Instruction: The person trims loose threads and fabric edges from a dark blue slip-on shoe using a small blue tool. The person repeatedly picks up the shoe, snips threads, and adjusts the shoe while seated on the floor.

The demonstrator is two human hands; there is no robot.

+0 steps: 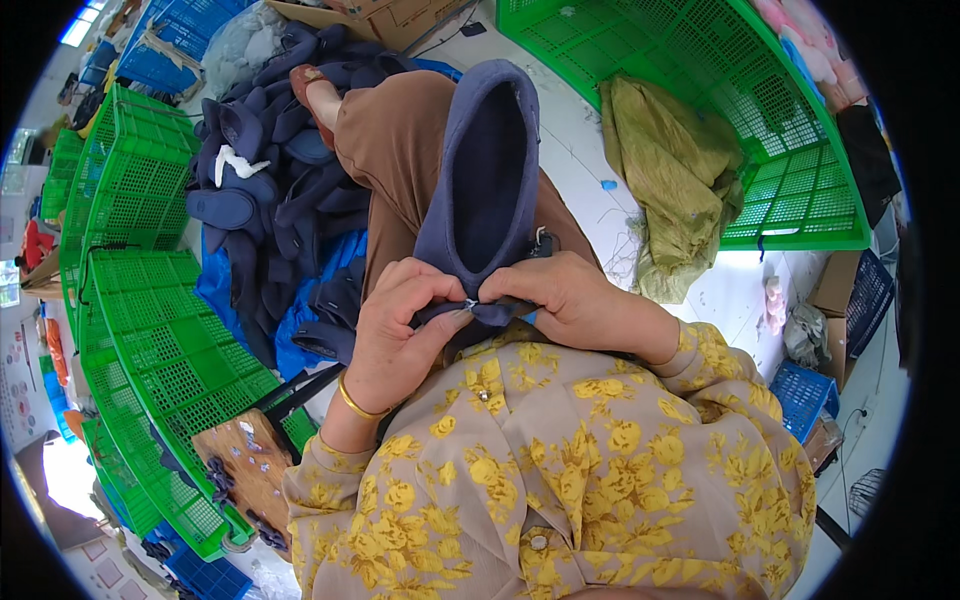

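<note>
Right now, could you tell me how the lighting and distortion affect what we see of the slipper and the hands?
Head view: even daylight, slipper and both hands sharp at centre; fisheye bends the green crates toward the rim; glare whitens the floor and lower left corner.

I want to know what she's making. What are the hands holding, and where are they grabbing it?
Both the left hand and right hand pinch a dark blue slipper at its near end, by the lower edge.
</note>
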